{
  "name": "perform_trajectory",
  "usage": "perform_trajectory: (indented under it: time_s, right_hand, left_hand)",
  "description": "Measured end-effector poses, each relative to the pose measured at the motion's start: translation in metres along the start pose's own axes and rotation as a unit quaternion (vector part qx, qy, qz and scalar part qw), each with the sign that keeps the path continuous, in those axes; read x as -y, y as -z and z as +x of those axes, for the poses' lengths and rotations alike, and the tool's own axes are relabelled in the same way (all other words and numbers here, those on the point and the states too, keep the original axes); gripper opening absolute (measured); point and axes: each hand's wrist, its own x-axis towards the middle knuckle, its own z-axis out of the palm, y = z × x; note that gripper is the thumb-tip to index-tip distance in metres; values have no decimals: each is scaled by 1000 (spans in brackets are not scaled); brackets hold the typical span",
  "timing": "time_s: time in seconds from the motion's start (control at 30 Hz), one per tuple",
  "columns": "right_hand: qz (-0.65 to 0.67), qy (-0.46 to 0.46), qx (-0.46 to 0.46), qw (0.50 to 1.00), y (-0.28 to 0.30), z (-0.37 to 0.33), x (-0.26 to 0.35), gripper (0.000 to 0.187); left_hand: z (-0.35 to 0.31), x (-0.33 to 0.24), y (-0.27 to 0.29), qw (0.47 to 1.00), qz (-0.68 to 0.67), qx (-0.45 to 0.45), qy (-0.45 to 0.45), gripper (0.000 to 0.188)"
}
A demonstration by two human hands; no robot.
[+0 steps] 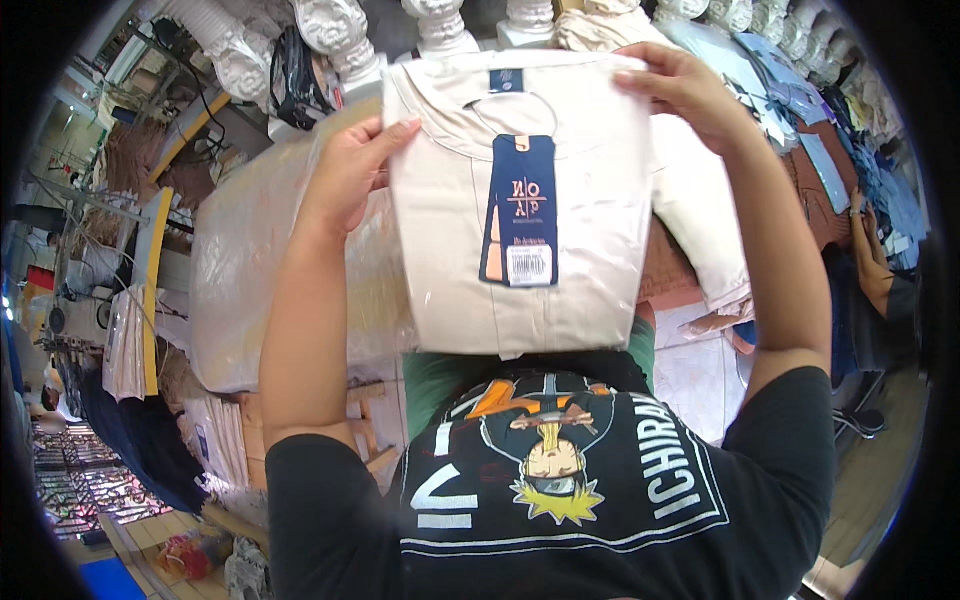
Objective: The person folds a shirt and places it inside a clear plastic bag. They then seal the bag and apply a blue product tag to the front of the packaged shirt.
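A folded cream shirt (440, 250) is held up in front of me, neckline at the top, with a faint sheen along its lower edge. From its collar hangs a navy hang tag (520, 215) with a white barcode sticker. My left hand (352, 172) pinches the shirt's left edge near the shoulder, thumb on the front. At the upper right corner my right hand (680, 95) grips it between thumb and fingers. The backs of the folds and the fingertips behind the cloth are hidden.
Left of the shirt stands a large plastic-wrapped bundle (270, 260). White ornate balusters (335, 40) line the far side. Stacked light-blue garments (735, 75) lie at far right, near another person's arm (875, 265). A black bag (298, 80) sits by the balusters.
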Motion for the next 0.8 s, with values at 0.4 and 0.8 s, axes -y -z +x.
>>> perform_trajectory:
  time_s: [0.4, 0.8]
  right_hand:
    - [168, 401, 616, 657, -60, -130, 70, 21]
    - [-7, 450, 576, 682, -26, -158, 121, 30]
  left_hand:
    - [-143, -103, -24, 770, 165, 140, -600, 30]
    - [-166, -91, -54, 735, 208, 253, -593, 26]
